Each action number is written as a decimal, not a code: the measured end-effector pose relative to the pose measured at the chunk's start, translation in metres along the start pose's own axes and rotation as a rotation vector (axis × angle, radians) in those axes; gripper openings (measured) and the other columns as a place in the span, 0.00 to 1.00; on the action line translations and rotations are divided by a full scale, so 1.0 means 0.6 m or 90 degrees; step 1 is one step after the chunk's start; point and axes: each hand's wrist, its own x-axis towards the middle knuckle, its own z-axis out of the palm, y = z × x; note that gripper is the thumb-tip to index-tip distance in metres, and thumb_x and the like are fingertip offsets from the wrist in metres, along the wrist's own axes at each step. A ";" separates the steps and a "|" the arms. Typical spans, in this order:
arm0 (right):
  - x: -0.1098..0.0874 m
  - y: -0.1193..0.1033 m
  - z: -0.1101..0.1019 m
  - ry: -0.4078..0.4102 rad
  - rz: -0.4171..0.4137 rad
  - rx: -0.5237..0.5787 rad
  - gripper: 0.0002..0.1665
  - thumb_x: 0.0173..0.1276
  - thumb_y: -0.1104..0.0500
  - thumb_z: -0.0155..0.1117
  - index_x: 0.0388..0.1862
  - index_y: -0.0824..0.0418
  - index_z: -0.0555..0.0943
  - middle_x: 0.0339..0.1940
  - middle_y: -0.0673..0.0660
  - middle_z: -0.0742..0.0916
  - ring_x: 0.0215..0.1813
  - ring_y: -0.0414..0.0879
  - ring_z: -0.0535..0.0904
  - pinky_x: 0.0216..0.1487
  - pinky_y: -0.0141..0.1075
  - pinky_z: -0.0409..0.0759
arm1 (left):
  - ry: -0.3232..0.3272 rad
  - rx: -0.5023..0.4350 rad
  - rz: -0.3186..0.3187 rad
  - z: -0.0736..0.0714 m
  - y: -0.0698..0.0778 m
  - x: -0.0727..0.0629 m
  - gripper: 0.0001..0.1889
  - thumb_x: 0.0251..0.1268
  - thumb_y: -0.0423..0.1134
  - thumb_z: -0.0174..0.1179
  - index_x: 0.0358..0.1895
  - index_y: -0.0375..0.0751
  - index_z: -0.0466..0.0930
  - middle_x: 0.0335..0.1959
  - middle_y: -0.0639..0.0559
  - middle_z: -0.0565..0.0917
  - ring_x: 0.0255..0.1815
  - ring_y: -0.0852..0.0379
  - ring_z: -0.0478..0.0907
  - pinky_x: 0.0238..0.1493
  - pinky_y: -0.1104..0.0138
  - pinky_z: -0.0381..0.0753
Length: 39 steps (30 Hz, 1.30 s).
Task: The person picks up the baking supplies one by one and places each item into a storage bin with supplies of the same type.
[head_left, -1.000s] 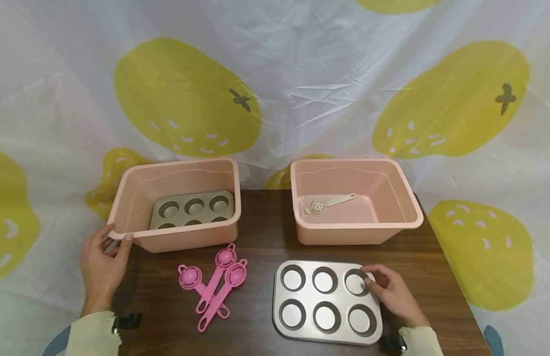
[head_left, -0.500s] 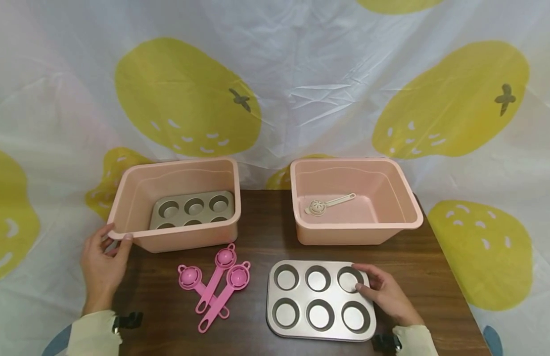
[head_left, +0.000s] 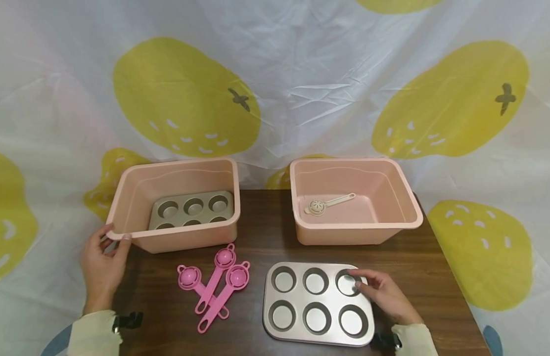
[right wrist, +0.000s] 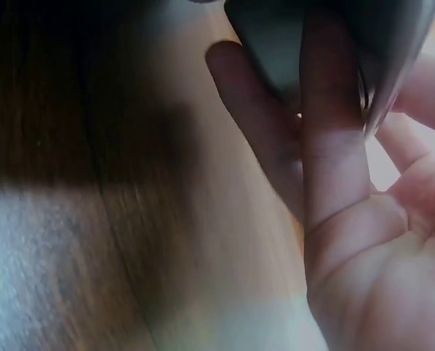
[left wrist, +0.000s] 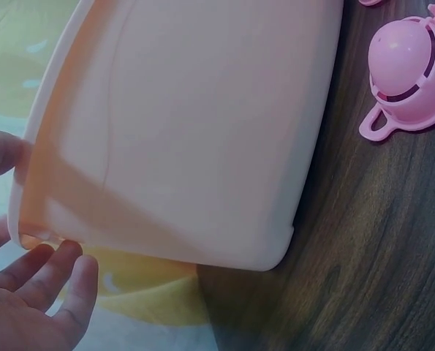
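My left hand (head_left: 103,269) grips the near left corner of a pink plastic bin (head_left: 192,241), thumb and fingers about its rim in the left wrist view. A six-cup muffin tin (head_left: 298,301) lies inside that bin. At the right, my right hand (head_left: 392,296) holds the right edge of a second silver muffin tin (head_left: 318,297), thumb on top. In the right wrist view its fingers (right wrist: 334,139) reach under the dark underside of the tin. Several pink egg separators (head_left: 237,278) lie crossed on the table, left of the tin.
Another pink bin (head_left: 357,235) stands at the back right, with a cream egg separator (head_left: 317,206) on its floor. Both bins stand against a white curtain (head_left: 297,109) printed with yellow fruit. The dark wooden table (head_left: 257,232) has its right edge beside the right bin.
My right hand has shifted left a little, bringing the muffin tin with it toward the pink egg separators. One separator's bowl has shifted slightly right. My left hand stays on the bin's corner.
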 end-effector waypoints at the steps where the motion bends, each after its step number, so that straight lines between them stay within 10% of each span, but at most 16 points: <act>1: 0.000 0.000 0.000 0.000 -0.002 0.007 0.22 0.74 0.63 0.69 0.64 0.67 0.83 0.64 0.63 0.87 0.51 0.37 0.85 0.46 0.32 0.86 | 0.000 0.000 0.000 0.000 0.000 0.000 0.29 0.70 0.43 0.71 0.71 0.38 0.76 0.63 0.35 0.79 0.46 0.85 0.68 0.41 0.92 0.68; 13: 0.009 0.000 0.008 0.010 -0.087 0.068 0.26 0.74 0.67 0.68 0.67 0.75 0.78 0.62 0.39 0.89 0.64 0.28 0.81 0.58 0.26 0.82 | 0.005 -0.016 -0.004 0.004 -0.005 0.002 0.29 0.70 0.41 0.70 0.72 0.39 0.76 0.65 0.35 0.80 0.45 0.85 0.68 0.42 0.90 0.69; 32: 0.024 -0.069 0.037 0.004 -0.181 0.152 0.23 0.73 0.74 0.63 0.66 0.78 0.78 0.60 0.39 0.89 0.34 0.31 0.83 0.40 0.26 0.85 | -0.006 -0.004 -0.057 0.008 -0.001 0.013 0.30 0.74 0.46 0.66 0.76 0.46 0.73 0.69 0.37 0.80 0.44 0.77 0.69 0.53 0.83 0.78; 39: 0.022 -0.106 0.050 0.016 -0.150 0.170 0.22 0.74 0.72 0.63 0.66 0.75 0.79 0.44 0.48 0.90 0.23 0.32 0.77 0.30 0.29 0.85 | -0.004 -0.014 -0.060 0.009 0.001 0.014 0.29 0.74 0.45 0.65 0.75 0.45 0.75 0.65 0.37 0.81 0.42 0.77 0.70 0.47 0.84 0.74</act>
